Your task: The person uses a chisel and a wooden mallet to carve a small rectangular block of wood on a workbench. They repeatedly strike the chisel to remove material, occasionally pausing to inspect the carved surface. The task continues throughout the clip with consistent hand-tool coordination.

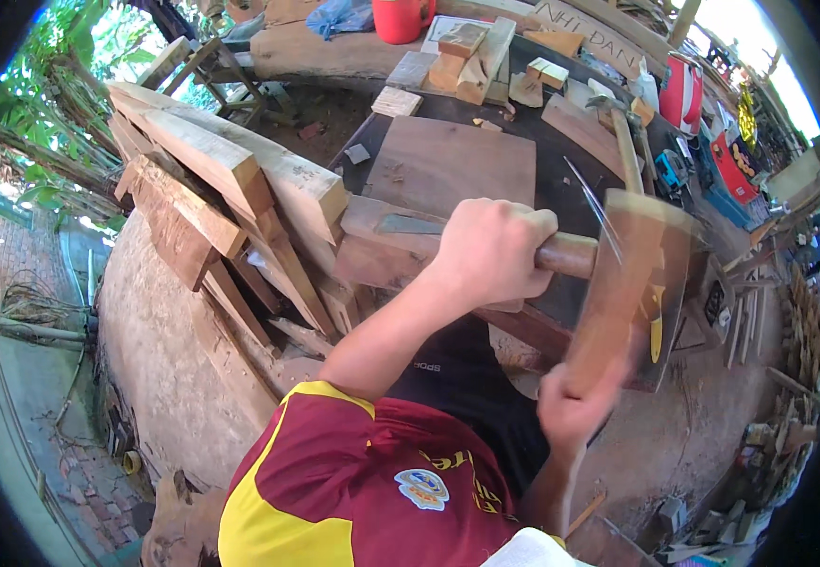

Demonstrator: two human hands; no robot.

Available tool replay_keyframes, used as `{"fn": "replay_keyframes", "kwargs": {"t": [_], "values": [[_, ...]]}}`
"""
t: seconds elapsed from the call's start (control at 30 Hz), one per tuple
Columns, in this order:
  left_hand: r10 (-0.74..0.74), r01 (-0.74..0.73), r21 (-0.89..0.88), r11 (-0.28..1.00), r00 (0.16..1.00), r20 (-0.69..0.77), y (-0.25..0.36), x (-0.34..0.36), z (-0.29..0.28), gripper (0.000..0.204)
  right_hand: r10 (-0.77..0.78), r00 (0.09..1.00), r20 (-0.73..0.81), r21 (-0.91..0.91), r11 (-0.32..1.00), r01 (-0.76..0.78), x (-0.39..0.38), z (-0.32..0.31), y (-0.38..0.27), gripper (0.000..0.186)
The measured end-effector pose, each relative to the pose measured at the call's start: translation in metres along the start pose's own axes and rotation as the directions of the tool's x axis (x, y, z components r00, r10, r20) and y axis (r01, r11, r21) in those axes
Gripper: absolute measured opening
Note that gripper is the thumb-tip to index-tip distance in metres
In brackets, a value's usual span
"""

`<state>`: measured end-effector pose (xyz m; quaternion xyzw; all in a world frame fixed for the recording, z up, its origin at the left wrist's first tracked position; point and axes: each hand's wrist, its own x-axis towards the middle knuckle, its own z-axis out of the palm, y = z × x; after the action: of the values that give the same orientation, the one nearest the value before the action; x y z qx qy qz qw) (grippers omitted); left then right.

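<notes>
My left hand (495, 250) is closed round the handle of a chisel (410, 224). Its flat metal blade points left and rests along a brown wooden piece (372, 269); the wooden handle end sticks out to the right of my fist. My right hand (580, 397) grips the lower end of a thick wooden mallet (632, 274), blurred by motion. The mallet's broad upper part is beside the chisel's handle end; whether they touch I cannot tell. A flat brown board (452, 165) lies on the dark bench just beyond my left hand.
Long timber beams (240, 151) lean together at the left. Wood offcuts (471, 61) and a hammer (627, 142) lie on the far bench. A red container (401, 19) stands behind. A yellow-handled tool (656, 326) is near the bench's right edge, and a blue-red toolbox (726, 175) farther right.
</notes>
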<state>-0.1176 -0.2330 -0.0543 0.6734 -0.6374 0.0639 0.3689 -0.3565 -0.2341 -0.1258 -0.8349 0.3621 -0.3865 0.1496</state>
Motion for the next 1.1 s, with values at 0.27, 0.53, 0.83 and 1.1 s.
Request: {"fn": "replay_keyframes", "kwargs": {"t": [0.27, 0.53, 0.83, 1.1], "values": [[-0.001, 0.001, 0.005, 1.0, 1.0, -0.012, 0.003, -0.004, -0.011, 0.018, 0.37, 0.835, -0.407, 0.387, 0.898, -0.209, -0.019, -0.011, 0.0, 0.091], [0.001, 0.0, 0.019, 1.0, 0.999, -0.053, 0.002, 0.0, -0.011, 0.019, 0.154, 0.988, -0.033, 0.168, 0.975, -0.146, -0.01, 0.004, -0.034, 0.084], [0.068, -0.07, -0.018, 0.997, 0.995, -0.069, 0.013, 0.002, -0.014, 0.016, 0.462, 0.867, -0.188, 0.433, 0.831, -0.349, -0.026, -0.005, -0.002, 0.087], [0.037, -0.037, 0.0, 0.999, 0.998, -0.052, -0.002, 0.007, -0.007, 0.018, 0.558, 0.808, -0.187, 0.489, 0.766, -0.416, -0.023, -0.022, -0.007, 0.087]]}}
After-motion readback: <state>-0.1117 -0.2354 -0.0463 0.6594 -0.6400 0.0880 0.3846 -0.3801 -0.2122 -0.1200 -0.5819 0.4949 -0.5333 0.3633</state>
